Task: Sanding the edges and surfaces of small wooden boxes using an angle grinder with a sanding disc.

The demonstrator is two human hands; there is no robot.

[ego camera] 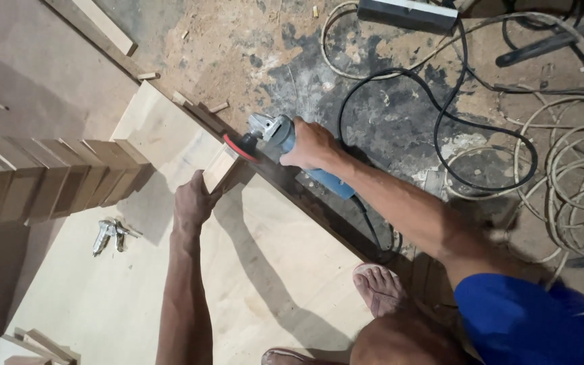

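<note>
My right hand point(311, 144) grips a blue and grey angle grinder point(285, 145) with a red disc point(240, 147). The disc touches a small square wooden piece point(221, 167) that stands at the edge of a large pale plywood sheet point(251, 270). My left hand point(194, 199) presses against that piece from the near side and holds it steady. The grinder's black cable point(441, 128) runs back across the floor.
A stepped row of brown wooden boards point(49, 182) stands at the left. A small metal tool point(109, 233) lies on the plywood. Coils of pale cable point(576, 182) and a dark box point(407, 13) lie on the dusty floor. My bare foot point(376, 287) rests by the sheet.
</note>
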